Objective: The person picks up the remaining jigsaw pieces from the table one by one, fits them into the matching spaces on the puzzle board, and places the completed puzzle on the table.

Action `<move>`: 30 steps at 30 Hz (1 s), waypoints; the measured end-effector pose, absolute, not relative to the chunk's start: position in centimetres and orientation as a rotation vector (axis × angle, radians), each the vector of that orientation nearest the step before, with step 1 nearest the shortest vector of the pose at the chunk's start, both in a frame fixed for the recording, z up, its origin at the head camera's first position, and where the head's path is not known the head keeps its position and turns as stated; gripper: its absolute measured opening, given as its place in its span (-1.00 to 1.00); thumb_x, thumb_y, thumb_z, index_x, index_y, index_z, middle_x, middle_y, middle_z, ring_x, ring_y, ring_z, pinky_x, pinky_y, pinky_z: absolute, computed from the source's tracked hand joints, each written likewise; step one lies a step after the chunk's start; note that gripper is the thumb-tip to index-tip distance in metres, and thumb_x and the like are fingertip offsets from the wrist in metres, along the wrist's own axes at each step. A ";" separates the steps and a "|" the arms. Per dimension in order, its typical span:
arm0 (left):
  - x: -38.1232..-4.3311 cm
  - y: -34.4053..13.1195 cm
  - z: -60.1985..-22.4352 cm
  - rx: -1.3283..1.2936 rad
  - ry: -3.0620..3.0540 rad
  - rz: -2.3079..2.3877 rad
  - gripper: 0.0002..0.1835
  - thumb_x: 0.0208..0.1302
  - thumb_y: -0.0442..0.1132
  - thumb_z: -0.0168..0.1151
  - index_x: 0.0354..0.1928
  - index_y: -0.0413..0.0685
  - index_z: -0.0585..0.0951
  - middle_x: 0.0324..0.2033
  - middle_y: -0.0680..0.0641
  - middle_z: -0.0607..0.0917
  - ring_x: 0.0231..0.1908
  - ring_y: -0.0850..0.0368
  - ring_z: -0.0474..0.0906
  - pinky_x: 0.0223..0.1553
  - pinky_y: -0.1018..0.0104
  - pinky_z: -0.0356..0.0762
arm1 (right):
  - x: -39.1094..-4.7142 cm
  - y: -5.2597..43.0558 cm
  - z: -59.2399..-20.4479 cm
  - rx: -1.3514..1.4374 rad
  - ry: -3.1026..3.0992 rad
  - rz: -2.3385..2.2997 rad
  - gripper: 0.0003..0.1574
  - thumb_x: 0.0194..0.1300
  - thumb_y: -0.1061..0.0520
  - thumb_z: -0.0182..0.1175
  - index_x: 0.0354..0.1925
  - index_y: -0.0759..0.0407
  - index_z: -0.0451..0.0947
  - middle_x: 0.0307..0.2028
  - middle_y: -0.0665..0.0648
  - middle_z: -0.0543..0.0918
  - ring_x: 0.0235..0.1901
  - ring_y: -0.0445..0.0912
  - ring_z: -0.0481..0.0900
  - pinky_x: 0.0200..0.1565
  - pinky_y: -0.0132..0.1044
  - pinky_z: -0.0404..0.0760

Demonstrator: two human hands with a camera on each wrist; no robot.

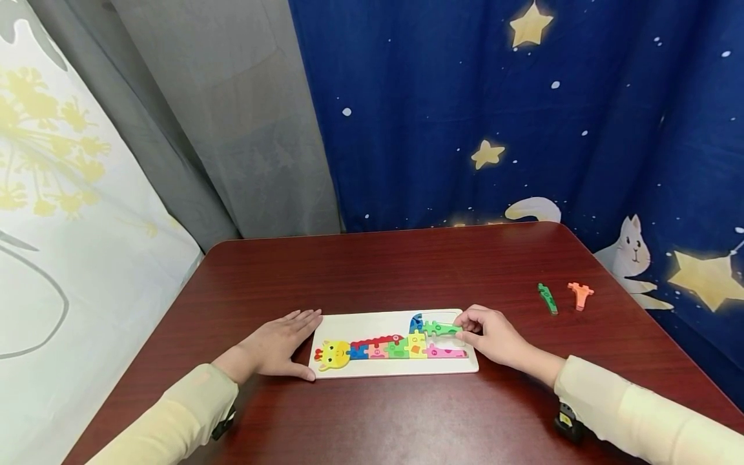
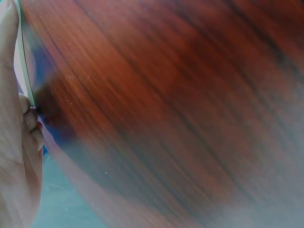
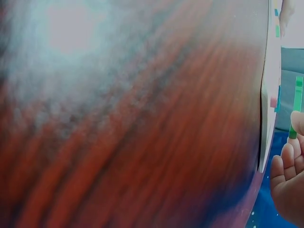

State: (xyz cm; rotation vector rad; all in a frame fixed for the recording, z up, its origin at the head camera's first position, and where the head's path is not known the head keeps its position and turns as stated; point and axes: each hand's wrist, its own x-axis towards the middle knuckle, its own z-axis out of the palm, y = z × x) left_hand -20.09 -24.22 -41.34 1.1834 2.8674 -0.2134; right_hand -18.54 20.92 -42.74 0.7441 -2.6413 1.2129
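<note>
A white puzzle board [image 1: 372, 369] lies on the table, bearing a giraffe made of coloured pieces with a yellow head [image 1: 335, 354] at its left end. My right hand [image 1: 493, 332] pinches a light green puzzle piece [image 1: 442, 329] over the board's right part, beside a blue piece [image 1: 416, 323] and above a pink piece [image 1: 446, 352]. In the right wrist view the green piece [image 3: 298, 97] stands raised between thumb and fingers. My left hand [image 1: 281, 345] lies with fingers extended against the board's left edge, its thumb at the lower corner.
A dark green piece [image 1: 547, 298] and an orange piece [image 1: 580, 295] lie apart on the table, right of the board. The dark red table [image 1: 372, 271] has curtains [image 1: 418, 116] behind it.
</note>
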 end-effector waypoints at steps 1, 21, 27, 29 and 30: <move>-20.1 -24.2 -41.3 1.183 2.867 -0.213 0.24 0.01 0.68 -0.21 0.49 -0.18 0.13 0.46 -0.13 0.16 0.43 -0.03 0.07 0.40 0.10 0.06 | -18.5 20.9 -42.7 0.750 -2.644 1.209 -0.82 0.12 0.33 0.39 -0.35 0.09 0.63 -0.44 -0.12 0.49 -0.41 -0.23 0.44 -0.35 -0.33 0.52; -20.0 -24.1 -41.0 1.209 2.871 -0.195 0.23 0.02 0.67 -0.17 0.47 -0.21 0.17 0.44 -0.16 0.20 0.41 -0.06 0.11 0.38 0.07 0.10 | -18.5 20.8 -43.1 0.799 -2.690 1.201 -0.82 0.10 0.33 0.38 -0.36 0.09 0.62 -0.45 -0.13 0.47 -0.40 -0.23 0.44 -0.33 -0.35 0.51; -19.9 -24.1 -41.0 1.225 2.877 -0.176 0.23 0.03 0.66 -0.14 0.46 -0.23 0.19 0.43 -0.17 0.22 0.40 -0.08 0.13 0.37 0.05 0.12 | -18.4 20.8 -43.1 0.801 -2.700 1.195 -0.82 0.10 0.32 0.38 -0.36 0.08 0.62 -0.44 -0.12 0.48 -0.40 -0.23 0.44 -0.33 -0.35 0.50; -19.9 -24.1 -41.0 1.226 2.878 -0.176 0.23 0.03 0.65 -0.14 0.46 -0.24 0.19 0.43 -0.18 0.21 0.40 -0.08 0.13 0.37 0.05 0.12 | -18.4 20.8 -43.1 0.796 -2.710 1.194 -0.83 0.10 0.32 0.38 -0.35 0.08 0.62 -0.44 -0.13 0.48 -0.39 -0.23 0.44 -0.32 -0.35 0.50; -19.9 -24.1 -41.0 1.226 2.878 -0.176 0.23 0.03 0.65 -0.13 0.46 -0.23 0.19 0.43 -0.18 0.21 0.41 -0.08 0.13 0.37 0.06 0.12 | -18.4 20.8 -43.1 0.795 -2.713 1.192 -0.83 0.10 0.31 0.38 -0.35 0.08 0.63 -0.45 -0.13 0.48 -0.39 -0.23 0.44 -0.33 -0.35 0.50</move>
